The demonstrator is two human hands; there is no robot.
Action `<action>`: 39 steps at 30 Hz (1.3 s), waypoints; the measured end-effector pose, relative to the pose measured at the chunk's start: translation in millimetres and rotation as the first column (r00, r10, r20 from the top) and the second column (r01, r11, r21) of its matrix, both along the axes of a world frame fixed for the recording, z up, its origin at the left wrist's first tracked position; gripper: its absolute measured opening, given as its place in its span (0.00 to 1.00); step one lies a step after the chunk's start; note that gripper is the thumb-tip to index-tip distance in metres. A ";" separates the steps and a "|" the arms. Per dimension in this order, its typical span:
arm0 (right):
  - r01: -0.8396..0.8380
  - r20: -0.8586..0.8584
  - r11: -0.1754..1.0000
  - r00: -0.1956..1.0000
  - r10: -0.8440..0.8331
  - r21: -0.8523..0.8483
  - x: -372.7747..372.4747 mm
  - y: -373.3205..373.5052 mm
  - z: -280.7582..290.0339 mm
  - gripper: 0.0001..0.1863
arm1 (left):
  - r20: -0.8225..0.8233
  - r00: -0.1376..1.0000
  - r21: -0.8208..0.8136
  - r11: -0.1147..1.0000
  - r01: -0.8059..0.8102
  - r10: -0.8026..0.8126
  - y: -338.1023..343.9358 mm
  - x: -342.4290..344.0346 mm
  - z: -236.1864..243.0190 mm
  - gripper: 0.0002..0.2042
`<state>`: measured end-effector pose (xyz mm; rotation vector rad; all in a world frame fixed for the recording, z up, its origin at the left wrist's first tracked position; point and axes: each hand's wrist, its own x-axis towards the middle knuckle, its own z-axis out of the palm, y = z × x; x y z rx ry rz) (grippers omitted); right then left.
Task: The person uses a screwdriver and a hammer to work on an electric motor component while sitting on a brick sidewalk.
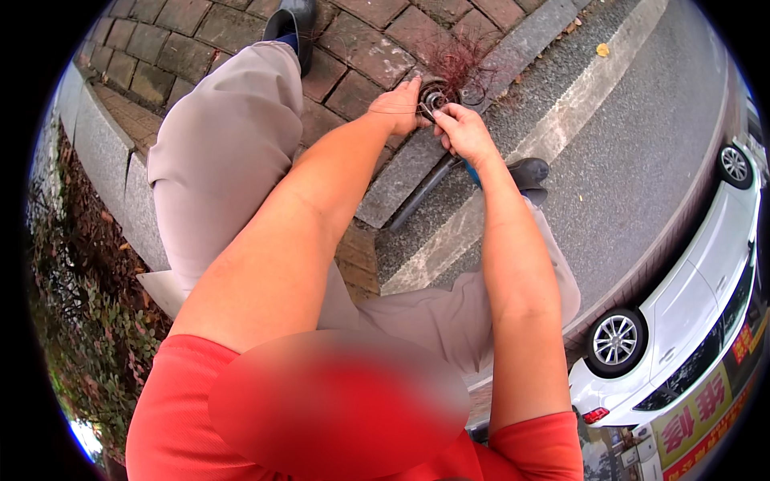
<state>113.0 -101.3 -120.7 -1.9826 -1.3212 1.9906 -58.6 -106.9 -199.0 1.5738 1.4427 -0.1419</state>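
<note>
A dark round metal part (433, 96) with a ringed centre rests at the kerb edge, between my hands. My left hand (395, 107) is closed against its left side, gripping it. Just to the right, my right hand (464, 133) has thumb and fingers pinched together at the part's near edge. What they pinch is too small to make out; a thin shiny sliver shows beside the fingertips. A loose tangle of fine reddish copper-coloured wire (463, 66) spreads out behind the metal part, over the bricks and kerb stone.
A dark metal bar (421, 194) lies along the kerb stone (391, 186), with something blue (472, 173) near my right wrist. Brick paving (241, 32) is at left, asphalt road (609, 160) at right. My shoes (529, 172) flank the spot. A white car (682, 297) stands across the road.
</note>
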 end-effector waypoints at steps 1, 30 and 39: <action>0.027 0.030 1.000 0.999 -0.027 0.004 -0.4 0.8 -2.7 0.10 | 0.001 1.000 0.008 1.000 0.002 -0.002 1.4 1.4 0.8 0.51; 0.590 -0.359 0.806 0.745 -0.562 -0.036 -34.5 2.0 16.9 0.11 | 0.004 0.998 0.006 0.998 -0.059 0.059 -0.9 0.5 10.3 0.49; 0.721 -0.208 0.647 0.613 -0.762 -0.248 -36.5 5.6 65.2 0.09 | -0.002 0.999 -0.028 0.998 -0.052 0.052 3.3 1.8 12.6 0.51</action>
